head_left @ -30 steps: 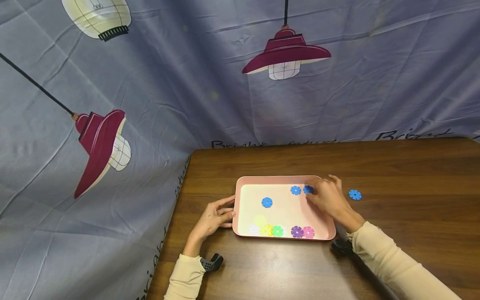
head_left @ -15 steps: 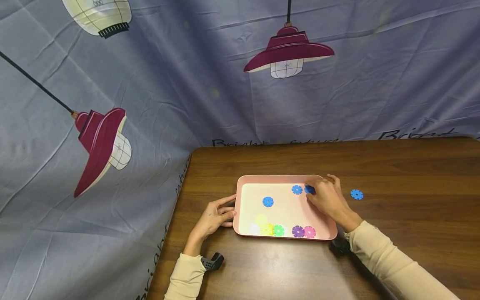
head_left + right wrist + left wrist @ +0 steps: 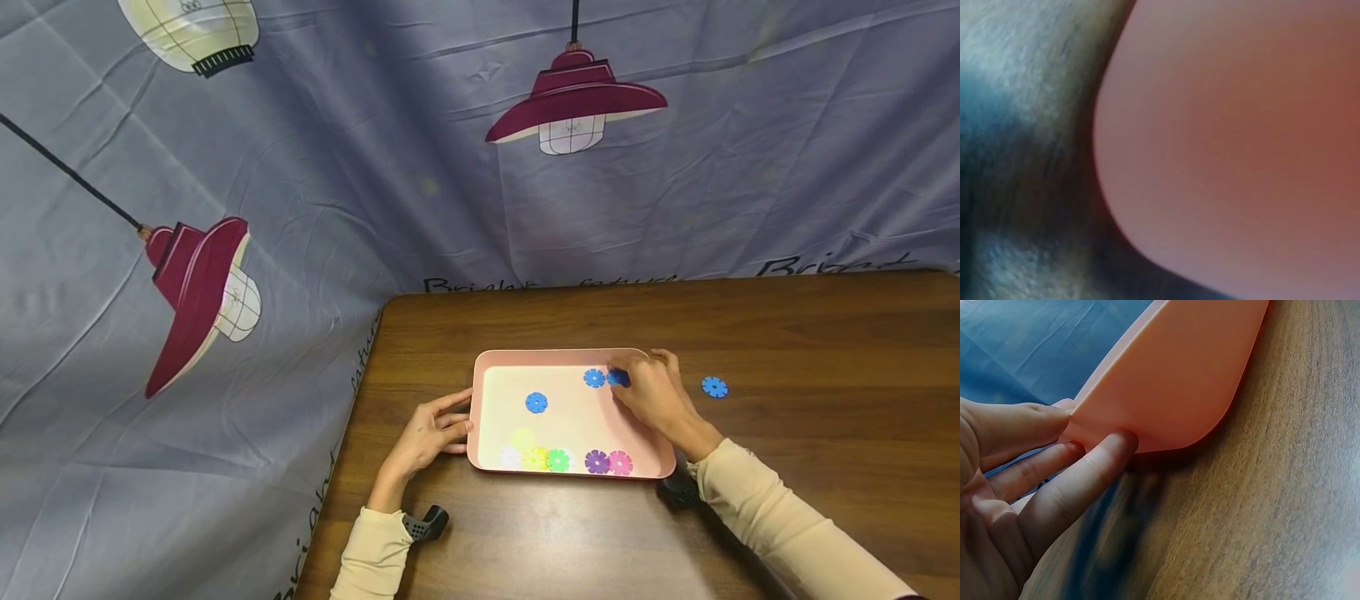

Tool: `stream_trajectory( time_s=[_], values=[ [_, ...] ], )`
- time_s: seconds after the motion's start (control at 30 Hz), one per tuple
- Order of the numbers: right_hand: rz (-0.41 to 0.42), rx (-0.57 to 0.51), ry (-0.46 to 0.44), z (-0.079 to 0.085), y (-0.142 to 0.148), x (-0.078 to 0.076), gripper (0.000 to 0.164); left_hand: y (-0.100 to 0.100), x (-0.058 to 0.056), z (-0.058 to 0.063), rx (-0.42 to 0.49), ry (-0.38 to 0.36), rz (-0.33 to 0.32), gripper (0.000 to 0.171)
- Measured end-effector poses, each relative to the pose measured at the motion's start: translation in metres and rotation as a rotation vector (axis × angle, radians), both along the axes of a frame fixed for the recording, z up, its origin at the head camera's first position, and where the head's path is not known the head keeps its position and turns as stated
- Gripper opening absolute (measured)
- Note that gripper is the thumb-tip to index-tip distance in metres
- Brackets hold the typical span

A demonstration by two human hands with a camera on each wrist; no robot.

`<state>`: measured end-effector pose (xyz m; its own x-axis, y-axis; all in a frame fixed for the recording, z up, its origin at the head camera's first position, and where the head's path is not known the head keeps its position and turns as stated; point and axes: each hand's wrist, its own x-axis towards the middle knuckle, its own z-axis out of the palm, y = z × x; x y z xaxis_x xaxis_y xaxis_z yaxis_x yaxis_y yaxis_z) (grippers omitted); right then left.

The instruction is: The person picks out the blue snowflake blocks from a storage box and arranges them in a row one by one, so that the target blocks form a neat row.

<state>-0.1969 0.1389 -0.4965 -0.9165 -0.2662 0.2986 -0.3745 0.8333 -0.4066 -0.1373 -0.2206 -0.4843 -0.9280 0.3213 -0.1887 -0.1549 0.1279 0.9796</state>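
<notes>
A shallow pink tray [image 3: 573, 427] rests on the wooden table. My left hand [image 3: 426, 433] has its extended fingers against the tray's left end; the left wrist view shows fingertips [image 3: 1124, 440] touching the outer wall. Over the tray's far right corner, my right hand [image 3: 658, 396] pinches a blue notched disc [image 3: 617, 377] between thumb and fingers, partly covering it. Right beside that disc lies another blue disc [image 3: 594, 378]. A third blue disc [image 3: 536, 402] is left of the middle. In the right wrist view only the tray's wall [image 3: 1229, 137] shows, blurred.
Along the tray's near side lie yellow [image 3: 536, 458], green [image 3: 558, 460], purple [image 3: 597, 462] and pink discs [image 3: 620, 462], with pale ones near the left. One blue disc [image 3: 715, 387] lies on the table [image 3: 840, 375] right of the tray. A lamp-print curtain [image 3: 420, 167] hangs behind.
Both hands, the tray and the discs stay essentially in place; the head view shifts only slightly.
</notes>
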Motion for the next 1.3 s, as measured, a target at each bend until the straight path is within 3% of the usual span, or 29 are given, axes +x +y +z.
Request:
stream_trajectory(
  time_s=[0.8, 1.3],
  values=[
    [-0.007, -0.087, -0.033, -0.005, 0.004, 0.003, 0.035, 0.005, 0.003, 0.003, -0.002, 0.009, -0.008, 0.056],
    [-0.018, -0.249, -0.004, 0.015, 0.028, 0.007, 0.037, 0.002, 0.003, 0.001, -0.025, 0.016, 0.002, 0.056]
  ],
)
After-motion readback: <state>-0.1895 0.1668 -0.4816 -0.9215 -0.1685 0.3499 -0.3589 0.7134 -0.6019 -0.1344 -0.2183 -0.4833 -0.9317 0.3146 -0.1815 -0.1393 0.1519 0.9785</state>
